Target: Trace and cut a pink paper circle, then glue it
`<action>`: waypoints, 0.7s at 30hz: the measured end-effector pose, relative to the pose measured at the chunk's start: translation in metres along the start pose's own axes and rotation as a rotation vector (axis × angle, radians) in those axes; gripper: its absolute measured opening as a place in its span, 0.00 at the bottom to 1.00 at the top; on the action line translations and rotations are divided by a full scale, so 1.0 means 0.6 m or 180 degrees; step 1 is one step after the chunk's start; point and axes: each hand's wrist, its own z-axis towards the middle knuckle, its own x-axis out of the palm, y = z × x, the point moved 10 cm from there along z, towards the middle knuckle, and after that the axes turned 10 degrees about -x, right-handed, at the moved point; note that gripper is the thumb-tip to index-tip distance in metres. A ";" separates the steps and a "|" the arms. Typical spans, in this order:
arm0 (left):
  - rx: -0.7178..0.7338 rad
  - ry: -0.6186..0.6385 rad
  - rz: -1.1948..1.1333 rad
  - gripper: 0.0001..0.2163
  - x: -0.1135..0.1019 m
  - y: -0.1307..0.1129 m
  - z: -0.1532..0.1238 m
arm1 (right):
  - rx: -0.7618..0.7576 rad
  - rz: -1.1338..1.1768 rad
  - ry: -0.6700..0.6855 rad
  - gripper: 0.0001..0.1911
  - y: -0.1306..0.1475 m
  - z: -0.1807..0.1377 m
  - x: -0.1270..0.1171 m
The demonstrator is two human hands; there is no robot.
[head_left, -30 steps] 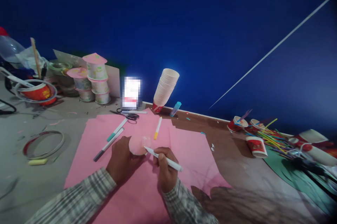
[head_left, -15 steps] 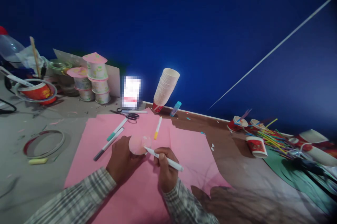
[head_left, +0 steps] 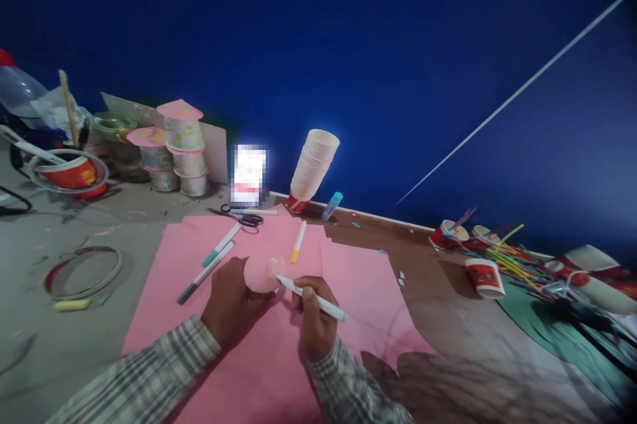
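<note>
My left hand [head_left: 233, 298] is closed around a small round pink piece [head_left: 257, 271] with pale marks on its face; whether it is a flat disc or the end of a cup I cannot tell. A white marker [head_left: 328, 308] is gripped between the thumb and fingers of my right hand [head_left: 317, 321]. Its tip meets or nearly meets the right side of the pink piece. Pink paper sheets [head_left: 358, 291] lie under both hands. Beside my left hand rest a grey-capped marker [head_left: 206, 273] and a teal-capped marker [head_left: 221, 245]. A yellow-capped marker [head_left: 299, 243] lies farther back.
Black-handled scissors [head_left: 243, 217] lie at the paper's back edge. Behind stand stacked paper cups [head_left: 314, 162], a glue stick [head_left: 332, 206] and decorated cup towers [head_left: 185, 155]. Tape rolls [head_left: 119, 266] sit left. Red cups [head_left: 485, 278] and colourful straws [head_left: 517, 263] crowd the right, near a blue wall [head_left: 318, 39].
The white marker and my right hand have shifted very slightly, the tip a little up and to the right on the pink piece. My left hand stays nearly still.
</note>
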 end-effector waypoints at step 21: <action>-0.0018 0.0035 0.0002 0.14 0.002 0.003 -0.001 | -0.0047 -0.0116 0.0101 0.11 0.001 -0.001 0.004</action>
